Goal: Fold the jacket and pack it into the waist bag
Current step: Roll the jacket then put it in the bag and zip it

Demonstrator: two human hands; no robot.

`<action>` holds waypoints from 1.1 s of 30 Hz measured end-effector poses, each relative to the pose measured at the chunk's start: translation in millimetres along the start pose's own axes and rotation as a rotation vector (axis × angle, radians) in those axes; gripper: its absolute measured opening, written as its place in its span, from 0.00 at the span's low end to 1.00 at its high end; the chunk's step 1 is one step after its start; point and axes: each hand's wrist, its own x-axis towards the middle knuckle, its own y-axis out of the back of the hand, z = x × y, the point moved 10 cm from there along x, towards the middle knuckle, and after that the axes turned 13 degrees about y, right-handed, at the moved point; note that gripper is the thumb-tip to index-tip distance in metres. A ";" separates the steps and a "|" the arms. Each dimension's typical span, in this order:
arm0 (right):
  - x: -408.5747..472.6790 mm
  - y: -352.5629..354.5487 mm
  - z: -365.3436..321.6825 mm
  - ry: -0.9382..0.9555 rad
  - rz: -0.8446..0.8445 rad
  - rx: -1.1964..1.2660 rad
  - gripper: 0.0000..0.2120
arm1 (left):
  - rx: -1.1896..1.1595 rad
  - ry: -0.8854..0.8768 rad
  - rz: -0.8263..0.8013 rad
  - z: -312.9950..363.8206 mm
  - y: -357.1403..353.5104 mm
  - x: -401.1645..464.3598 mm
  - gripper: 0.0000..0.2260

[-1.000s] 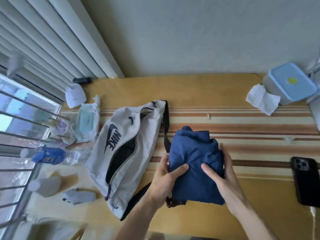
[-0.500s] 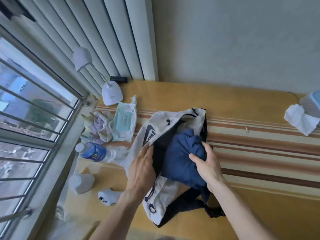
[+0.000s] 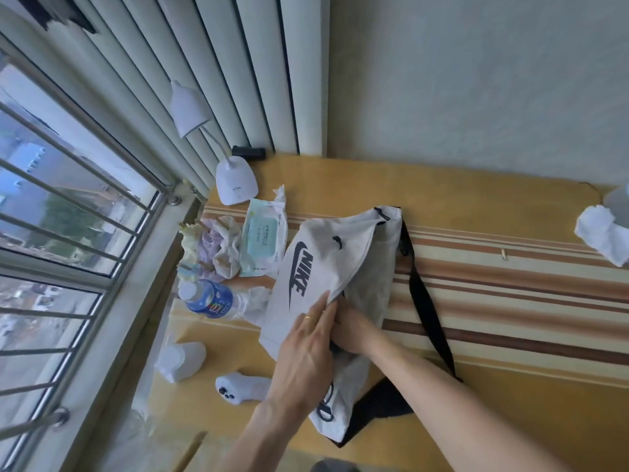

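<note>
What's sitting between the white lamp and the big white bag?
In the head view, a pack of wet wipes lies on the table between the lamp and the waist bag.

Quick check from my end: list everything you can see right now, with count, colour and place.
Waist bag: one, light grey with dark logo, table centre.
Strap: one, black, right of the bag.
Wipes pack: one, pale green, left of the bag.
Desk lamp: one, white, far left corner.
Bottle: one, clear with blue label, by the window.
Tissue: one, white, right edge.
Table: one, yellow, striped.
Left hand: on the bag's flap.
Right hand: reaching into the opening, grip hidden.
</note>
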 end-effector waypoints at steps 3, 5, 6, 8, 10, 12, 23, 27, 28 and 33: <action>-17.0 14.3 5.2 0.063 -0.085 -0.327 0.30 | -0.010 -0.081 -0.027 7.8 -15.4 -2.8 0.32; -29.7 26.0 10.0 0.122 -0.032 -0.475 0.35 | -0.040 -0.108 -0.050 15.3 -20.8 -2.9 0.35; -36.0 31.3 12.7 0.151 0.009 -0.565 0.37 | -0.058 -0.116 -0.057 19.2 -21.8 -2.6 0.35; -47.4 40.3 16.9 0.198 0.103 -0.704 0.39 | -0.084 -0.148 -0.069 27.3 -23.6 -3.3 0.35; -53.2 42.4 28.7 0.192 0.141 -0.810 0.36 | -0.082 -0.173 -0.098 27.8 -34.1 -5.7 0.34; -57.0 41.7 46.9 0.076 0.119 -0.838 0.32 | -0.045 -0.172 -0.184 21.1 -52.4 -10.1 0.33; -120.8 -15.3 -23.9 0.379 0.145 -0.580 0.15 | -0.395 0.237 -0.096 -54.6 -49.4 -58.3 0.13; -110.9 -56.6 -7.7 0.347 0.088 -0.726 0.20 | -0.321 0.268 -0.134 -60.8 -61.2 -71.2 0.19; -109.7 -56.1 -5.7 0.333 0.097 -0.748 0.15 | -0.305 0.256 -0.153 -58.5 -64.4 -73.8 0.19; -121.1 -39.3 -18.8 0.377 0.114 -0.541 0.02 | -0.230 0.161 -0.152 -47.7 -70.1 -78.1 0.20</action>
